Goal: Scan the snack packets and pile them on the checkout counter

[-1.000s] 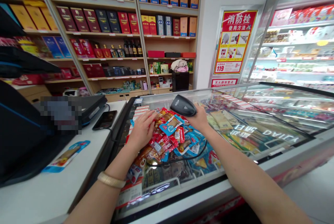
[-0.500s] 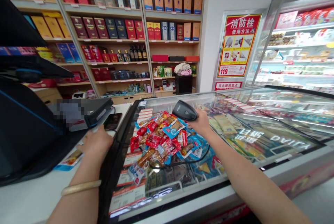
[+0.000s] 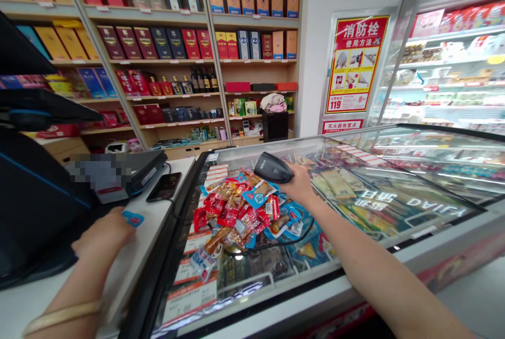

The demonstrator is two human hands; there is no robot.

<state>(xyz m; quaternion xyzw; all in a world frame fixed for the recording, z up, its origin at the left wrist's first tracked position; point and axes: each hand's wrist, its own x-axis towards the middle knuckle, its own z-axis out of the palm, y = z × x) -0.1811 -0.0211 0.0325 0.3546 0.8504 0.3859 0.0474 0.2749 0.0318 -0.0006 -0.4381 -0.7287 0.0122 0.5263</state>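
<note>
My left hand (image 3: pixel 104 231) is over the white counter at the left, its fingers closed on a small snack packet (image 3: pixel 133 218). Only the packet's blue end sticks out past the fingertips. A black barcode scanner (image 3: pixel 272 168) is gripped in my right hand (image 3: pixel 299 183), its head pointing left above a heap of red and blue snack packets (image 3: pixel 236 205). The heap lies on the glass top of a chest freezer (image 3: pixel 335 152). From the scanner side a black cable (image 3: pixel 292 243) loops around the front of the heap.
A dark phone (image 3: pixel 163 187) lies on the counter (image 3: pixel 134 255) beside a black device (image 3: pixel 148 170). A black monitor stand (image 3: pixel 35 191) rises at the far left. Shelves of boxed bottles (image 3: pixel 158 44) line the back wall; a lit display fridge (image 3: pixel 453 76) stands right.
My left hand has moved left and back from near the phone and taken hold of the packet that lay on the counter. My right hand keeps the scanner over the heap.
</note>
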